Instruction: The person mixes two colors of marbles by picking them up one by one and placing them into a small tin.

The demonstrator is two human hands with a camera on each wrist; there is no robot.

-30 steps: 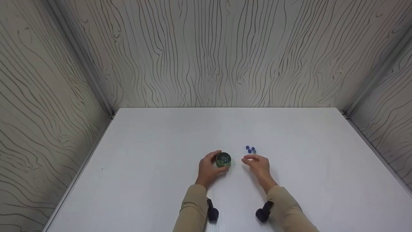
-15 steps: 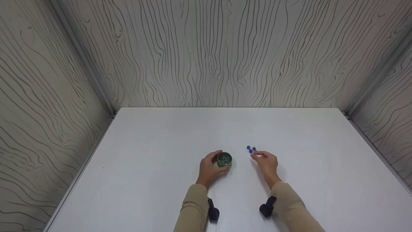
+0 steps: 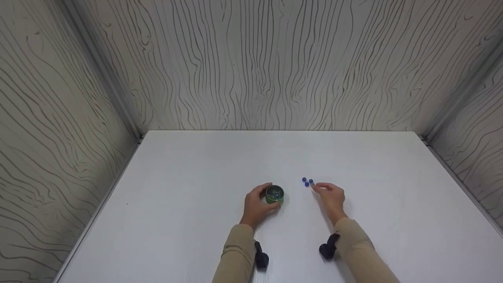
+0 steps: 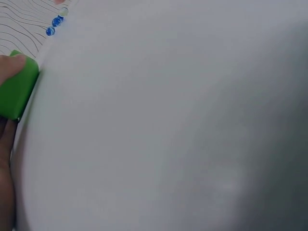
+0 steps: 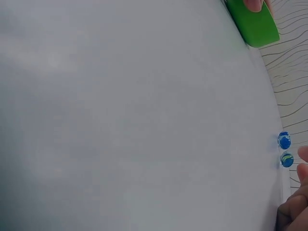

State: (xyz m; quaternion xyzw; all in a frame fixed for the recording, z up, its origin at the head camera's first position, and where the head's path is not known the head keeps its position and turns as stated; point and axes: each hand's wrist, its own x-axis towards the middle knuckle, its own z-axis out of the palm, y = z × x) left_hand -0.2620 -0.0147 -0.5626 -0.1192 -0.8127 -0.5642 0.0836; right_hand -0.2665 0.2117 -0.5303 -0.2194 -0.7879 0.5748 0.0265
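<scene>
Curling round the near and far sides of a green cup, the left hand grips it, thumb on the side nearer the wearer; the cup sits within that curve of fingers, mouth up, and seems to rest on the white tabletop; its smooth wall looks like stiff plastic, so it should be light and hard to squash, perhaps a little slick, and a low hold opposite the thumb should steady it while leaving the mouth free; glassy marbles inside it, just right of the left fingers, probably add some weight low down and could rattle or spill if it tipped; to the right of the cup, near the right fingertips and beyond them, three blue glass marbles lie close together; each should be small, rigid, slippery and quick to roll, best taken at its widest part between thumb and forefinger pads, since a press too high might shoot it away; a clear greenish marble lies just beside the right thumb tip; the right hand has its thumb and forefinger slightly parted, the other fingers bent, with no marble visibly pinched; whether those tips touch the clear one, I cannot tell.
</scene>
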